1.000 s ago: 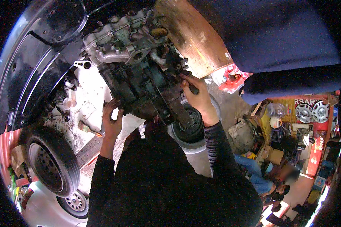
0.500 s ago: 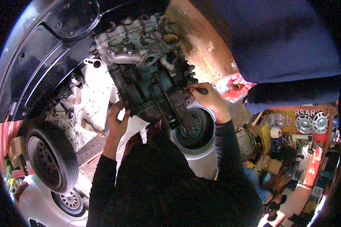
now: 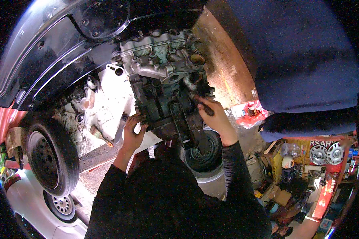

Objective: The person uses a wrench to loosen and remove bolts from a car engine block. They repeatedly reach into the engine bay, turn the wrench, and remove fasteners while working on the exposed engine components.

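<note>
A grimy car engine (image 3: 155, 99) stands before me, with a silvery cylinder head and manifold at its far side. At its near left edge is my left hand (image 3: 134, 131); the fingertips rest on the metal and the thumb is spread apart. My right hand (image 3: 219, 119) is closed around a short dark-handled tool (image 3: 207, 109) over the right part of the engine's face. The tool's working end is too dark to make out. A long dark bracket (image 3: 178, 121) projects toward me from the engine. Below it, a round tub (image 3: 211, 175) holds something dark.
To the left are a loose tyre (image 3: 68, 159), a white dirty sheet (image 3: 107, 95) bearing metal parts, and a pale car (image 3: 32, 207). A dark body panel (image 3: 64, 51) arches overhead-left. A wooden board (image 3: 223, 59) and dark-blue surface (image 3: 307, 71) flank the right; hubcaps (image 3: 327, 153) lie beyond.
The view has shifted, so the engine appears lower and farther right. My right hand has moved inward from the engine's right edge onto its face with the tool. My left hand stays at the left edge.
</note>
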`<state>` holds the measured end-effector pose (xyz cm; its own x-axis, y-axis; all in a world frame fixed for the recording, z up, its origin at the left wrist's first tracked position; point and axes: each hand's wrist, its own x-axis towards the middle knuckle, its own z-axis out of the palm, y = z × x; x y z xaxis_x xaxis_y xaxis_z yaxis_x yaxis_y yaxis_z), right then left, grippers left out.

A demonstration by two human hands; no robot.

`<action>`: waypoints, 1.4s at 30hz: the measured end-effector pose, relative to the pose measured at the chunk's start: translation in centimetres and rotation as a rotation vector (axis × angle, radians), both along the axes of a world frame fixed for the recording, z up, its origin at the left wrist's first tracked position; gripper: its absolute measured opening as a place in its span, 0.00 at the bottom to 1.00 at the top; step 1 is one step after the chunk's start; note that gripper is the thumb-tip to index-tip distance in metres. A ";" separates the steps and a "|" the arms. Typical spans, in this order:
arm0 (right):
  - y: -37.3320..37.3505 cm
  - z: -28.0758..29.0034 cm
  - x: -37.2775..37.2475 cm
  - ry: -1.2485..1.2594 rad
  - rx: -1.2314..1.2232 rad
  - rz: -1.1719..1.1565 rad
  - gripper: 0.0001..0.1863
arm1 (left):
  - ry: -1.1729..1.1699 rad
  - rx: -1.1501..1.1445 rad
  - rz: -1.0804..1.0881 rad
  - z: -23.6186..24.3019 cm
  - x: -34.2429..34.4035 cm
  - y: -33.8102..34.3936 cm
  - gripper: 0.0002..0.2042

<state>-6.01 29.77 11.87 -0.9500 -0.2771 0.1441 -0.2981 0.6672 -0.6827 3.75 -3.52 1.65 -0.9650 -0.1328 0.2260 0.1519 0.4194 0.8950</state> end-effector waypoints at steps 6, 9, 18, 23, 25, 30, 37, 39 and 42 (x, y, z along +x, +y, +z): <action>-0.6 1.2 -1.7 -0.002 0.164 0.062 0.19 | 0.078 -0.029 0.011 -0.5 0.4 -0.1 0.14; -2.7 0.2 -2.3 0.113 0.199 0.057 0.21 | 0.069 -0.071 -0.015 -0.1 -0.2 0.0 0.14; -4.2 -1.5 -4.7 0.199 0.125 -0.031 0.18 | 0.176 -0.040 -0.024 -1.4 -0.6 0.0 0.12; -3.5 -0.6 -5.2 -0.331 -0.235 -0.072 0.19 | 0.100 -0.098 -0.009 -0.2 -0.2 -0.4 0.14; -4.3 -1.9 -5.0 0.055 -0.041 -0.110 0.19 | 0.068 -0.100 -0.011 0.2 -0.2 -0.4 0.14; -5.3 -3.9 -4.6 0.324 0.104 -0.154 0.19 | 0.080 -0.089 -0.047 0.1 -0.5 -0.6 0.14; -4.6 -3.8 -6.3 -0.280 -0.565 -0.421 0.17 | 0.086 -0.004 -0.082 -0.7 -0.3 -0.9 0.15; -4.8 -7.3 -6.3 -0.058 -0.293 -0.481 0.18 | 0.084 0.013 -0.078 -1.0 -0.6 -0.8 0.15; -4.2 -10.3 -6.9 -0.063 -0.185 -0.459 0.25 | 0.099 -0.023 -0.105 -0.7 -0.9 -0.5 0.15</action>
